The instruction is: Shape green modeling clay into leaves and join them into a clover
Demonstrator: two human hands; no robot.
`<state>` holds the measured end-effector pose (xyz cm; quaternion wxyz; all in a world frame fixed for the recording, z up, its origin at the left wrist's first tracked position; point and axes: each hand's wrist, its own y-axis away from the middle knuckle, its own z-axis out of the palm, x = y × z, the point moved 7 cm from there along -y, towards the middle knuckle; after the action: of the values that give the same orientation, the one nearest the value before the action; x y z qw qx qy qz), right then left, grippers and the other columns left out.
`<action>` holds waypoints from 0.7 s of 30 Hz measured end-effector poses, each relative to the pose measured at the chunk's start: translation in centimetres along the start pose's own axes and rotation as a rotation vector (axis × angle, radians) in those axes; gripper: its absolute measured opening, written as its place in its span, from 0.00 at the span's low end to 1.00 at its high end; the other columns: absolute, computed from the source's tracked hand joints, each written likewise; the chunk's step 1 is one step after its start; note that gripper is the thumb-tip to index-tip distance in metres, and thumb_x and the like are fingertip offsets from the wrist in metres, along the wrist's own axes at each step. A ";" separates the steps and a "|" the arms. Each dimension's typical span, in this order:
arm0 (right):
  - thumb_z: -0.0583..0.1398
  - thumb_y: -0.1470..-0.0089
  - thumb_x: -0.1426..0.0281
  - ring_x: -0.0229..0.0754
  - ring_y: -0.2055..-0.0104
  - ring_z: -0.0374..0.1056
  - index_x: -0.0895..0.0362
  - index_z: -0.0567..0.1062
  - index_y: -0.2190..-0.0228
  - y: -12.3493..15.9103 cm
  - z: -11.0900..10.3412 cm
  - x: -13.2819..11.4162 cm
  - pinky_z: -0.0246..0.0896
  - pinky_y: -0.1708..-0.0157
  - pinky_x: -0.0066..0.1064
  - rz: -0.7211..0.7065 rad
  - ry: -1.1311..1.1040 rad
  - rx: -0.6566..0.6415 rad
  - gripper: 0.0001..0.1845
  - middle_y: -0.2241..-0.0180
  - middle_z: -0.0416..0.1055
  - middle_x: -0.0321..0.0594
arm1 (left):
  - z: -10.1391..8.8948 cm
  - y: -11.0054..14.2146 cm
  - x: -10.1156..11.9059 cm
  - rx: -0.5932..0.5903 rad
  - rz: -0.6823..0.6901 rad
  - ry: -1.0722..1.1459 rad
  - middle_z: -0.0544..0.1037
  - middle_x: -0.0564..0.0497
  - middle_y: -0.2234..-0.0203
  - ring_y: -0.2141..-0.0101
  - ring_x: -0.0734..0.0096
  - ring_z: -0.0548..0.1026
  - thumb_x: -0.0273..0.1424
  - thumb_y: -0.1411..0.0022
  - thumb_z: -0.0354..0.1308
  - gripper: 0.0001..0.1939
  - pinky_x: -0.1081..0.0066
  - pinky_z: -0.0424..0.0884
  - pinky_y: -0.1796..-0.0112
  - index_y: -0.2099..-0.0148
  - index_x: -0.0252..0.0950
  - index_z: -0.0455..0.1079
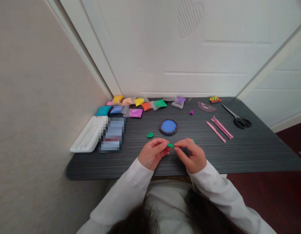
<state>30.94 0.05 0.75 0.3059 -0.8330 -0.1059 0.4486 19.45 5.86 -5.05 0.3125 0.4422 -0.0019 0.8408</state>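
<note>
Between my two hands is a small roll of green modelling clay. My left hand pinches its left end with thumb and fingers. At its right end, the thumb and forefinger of my right hand are closed on it. A flat green clay leaf shape lies on the dark table just beyond my left hand. Past my hands sits a blue clay disc ringed with brown clay balls. A bit of green shows behind my right hand, mostly hidden.
Several bags of coloured clay, one green, line the table's back left. A white case and a blurred-out sheet lie left. Pink tools, black-handled scissors, a clear half-round piece and a purple clay lump lie right.
</note>
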 end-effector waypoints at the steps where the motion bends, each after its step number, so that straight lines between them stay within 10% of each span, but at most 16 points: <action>1: 0.57 0.51 0.74 0.40 0.68 0.68 0.54 0.71 0.69 0.0 0.0 0.1 0.63 0.64 0.36 0.007 -0.009 -0.004 0.05 0.72 0.73 0.38 | 0.1 -0.1 -0.1 -0.003 -0.012 0.012 0.76 0.52 0.77 0.75 0.77 0.73 0.28 0.56 0.65 0.09 0.76 0.70 0.70 0.72 0.31 0.70; 21: 0.59 0.53 0.73 0.40 0.66 0.64 0.54 0.72 0.70 0.2 -1.1 0.3 0.63 0.66 0.35 0.003 0.062 0.121 0.04 0.70 0.67 0.39 | 1.5 0.1 -0.9 -0.139 -0.090 0.078 0.77 0.51 0.73 0.69 0.73 0.76 0.25 0.54 0.63 0.09 0.73 0.71 0.66 0.67 0.32 0.68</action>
<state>31.99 -0.46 0.90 0.3580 -0.8268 -0.0680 0.4286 20.88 4.91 -4.77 0.3799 0.3858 -0.0283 0.8403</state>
